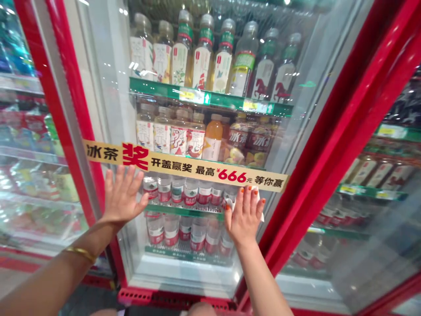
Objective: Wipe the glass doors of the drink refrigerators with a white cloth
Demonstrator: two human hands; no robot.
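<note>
A red-framed drinks fridge stands in front of me with its glass door (108, 87) shut. My left hand (123, 195) lies flat on the glass near the door's left edge, fingers spread, holding nothing. My right hand (244, 215) presses a small white cloth (261, 202) flat against the glass lower right, fingers stretched out over it. A yellow banner sticker (184, 166) with red and black print runs across the door just above both hands. Behind the glass stand rows of tea bottles (200, 57) and water bottles (190, 193).
The red door frame (332, 140) slants up to the right, with another glass fridge (371, 193) of bottles beyond it. A further fridge (26, 145) stands at the left. A red vent grille (171, 299) runs along the bottom.
</note>
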